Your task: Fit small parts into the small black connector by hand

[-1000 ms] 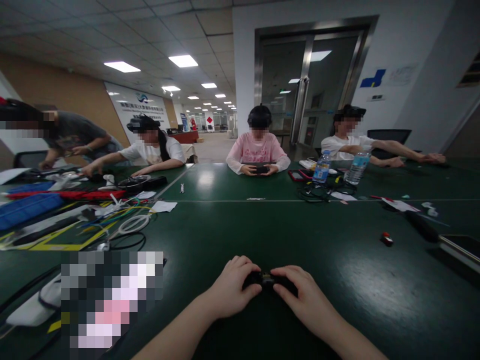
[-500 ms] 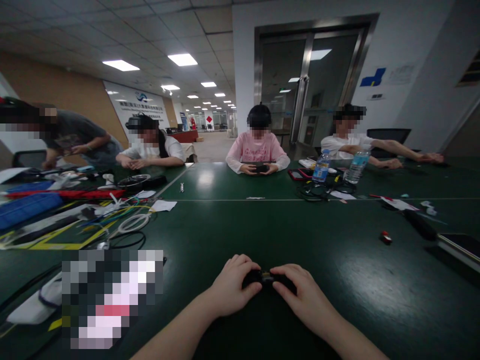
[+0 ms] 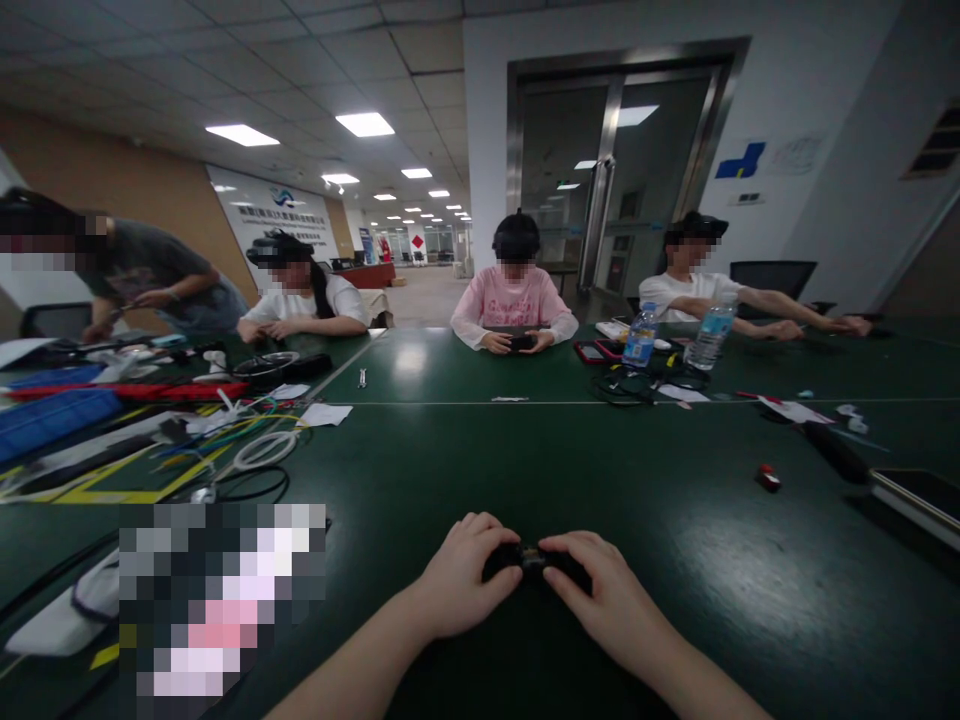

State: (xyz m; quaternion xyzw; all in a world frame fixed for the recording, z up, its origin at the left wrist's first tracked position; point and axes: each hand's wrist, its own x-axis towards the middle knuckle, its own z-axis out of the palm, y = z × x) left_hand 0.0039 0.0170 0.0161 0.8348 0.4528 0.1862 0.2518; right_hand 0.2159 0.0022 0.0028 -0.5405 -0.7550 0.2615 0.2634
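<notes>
Black object (image 3: pixel 532 562), small, held between left hand (image 3: pixel 465 575) and right hand (image 3: pixel 604 580), low at the near part of the dark green bench (image 3: pixel 600 470); whether it touches the surface, cannot tell. Both grips pinching it, thumb against fingers, one at each end. Probably light and stiff, sleek enough to slide a little under dry fingers; fragility hard to judge, since the hands hide most of it. The two ends look the sensible hold, leaving the glinting middle bare. Taking the black object as landmark: to its right, well apart, a small red item (image 3: pixel 767 478); beyond that, a dark-topped slab (image 3: pixel 919 505). To its left, a blurred-out patch, then a white block (image 3: pixel 64 625) with dark cord. Farther off, ahead and left of it, a white cable coil (image 3: pixel 264 450) and a blue tray (image 3: pixel 56 422) — clutter likely to snag a leftward sweep. Ahead and right of it, across the seam, two bottles: one shorter (image 3: pixel 640 337), one taller (image 3: pixel 711 335) — both tippable, by the look of them.
</notes>
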